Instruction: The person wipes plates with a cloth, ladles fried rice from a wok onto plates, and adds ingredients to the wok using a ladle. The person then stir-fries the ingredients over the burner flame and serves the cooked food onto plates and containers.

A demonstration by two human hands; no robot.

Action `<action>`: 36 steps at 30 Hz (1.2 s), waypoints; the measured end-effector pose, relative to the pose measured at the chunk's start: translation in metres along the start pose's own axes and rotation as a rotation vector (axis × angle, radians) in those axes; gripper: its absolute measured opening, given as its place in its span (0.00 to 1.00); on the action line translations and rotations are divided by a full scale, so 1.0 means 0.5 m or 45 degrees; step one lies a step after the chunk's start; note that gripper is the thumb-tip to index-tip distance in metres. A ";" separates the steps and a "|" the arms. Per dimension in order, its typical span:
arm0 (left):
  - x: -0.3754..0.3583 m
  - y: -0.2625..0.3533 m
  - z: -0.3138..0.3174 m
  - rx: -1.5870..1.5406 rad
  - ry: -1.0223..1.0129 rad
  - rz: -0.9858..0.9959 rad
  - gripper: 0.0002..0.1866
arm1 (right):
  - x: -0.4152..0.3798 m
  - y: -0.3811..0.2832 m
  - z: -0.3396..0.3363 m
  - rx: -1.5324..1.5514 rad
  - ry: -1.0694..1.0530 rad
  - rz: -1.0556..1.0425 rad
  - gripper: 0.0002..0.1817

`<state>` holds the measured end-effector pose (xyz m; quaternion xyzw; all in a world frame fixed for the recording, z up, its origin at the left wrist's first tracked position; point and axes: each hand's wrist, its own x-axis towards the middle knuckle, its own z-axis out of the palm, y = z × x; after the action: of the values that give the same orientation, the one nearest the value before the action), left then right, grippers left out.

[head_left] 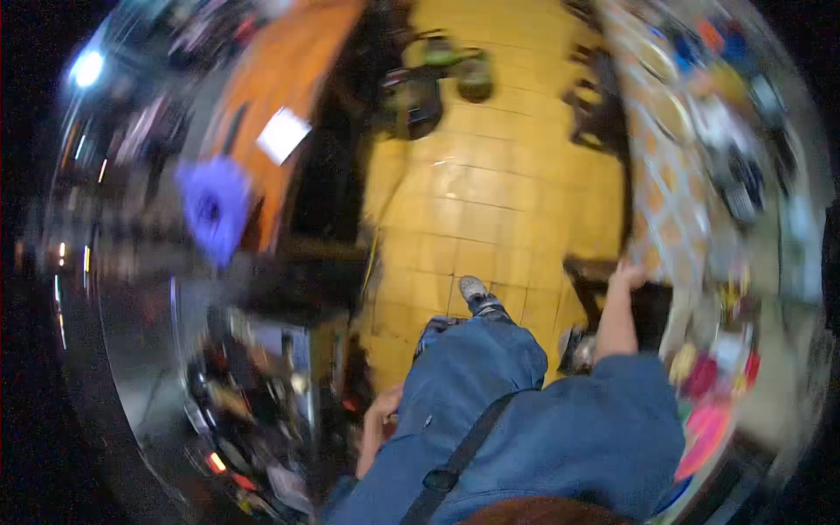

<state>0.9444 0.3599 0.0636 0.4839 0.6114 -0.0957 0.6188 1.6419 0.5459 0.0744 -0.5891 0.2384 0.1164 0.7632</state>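
My right hand [632, 273] reaches out to the right, at the near end of a table with a patterned tablecloth [665, 184]. It meets or overlaps the table's edge; blur hides whether it grips anything there. My left hand [385, 404] hangs low beside my left leg, partly covered by my blue clothing [525, 420]. Its fingers are smeared, and I cannot see whether something is in them. A dark wooden chair or stool [604, 289] stands just below my right hand.
Yellow floor tiles [481, 192] run ahead between two tables. Dark containers [416, 101] stand on the floor further up. An orange tabletop [280, 79] on the left bears a white sheet [283, 136]; a purple item [214, 206] is beside it. Cluttered goods [709, 367] lie right.
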 end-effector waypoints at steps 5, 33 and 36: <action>-0.233 0.098 0.112 -1.383 -0.118 -0.135 0.08 | -0.335 0.424 0.018 -0.930 -1.179 0.261 0.08; -0.507 -0.370 0.194 -1.153 1.472 -0.417 0.20 | -1.885 0.425 -0.414 -0.521 -3.985 -2.296 0.13; -0.525 -0.389 0.074 -1.223 1.595 -0.046 0.25 | -1.879 0.352 -0.385 -0.684 -3.826 -2.615 0.14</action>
<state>0.7693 0.1094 0.1850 0.1176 0.8283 0.4591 0.2987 0.7100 0.5081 0.3596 -0.0122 0.9977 -0.0559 0.0352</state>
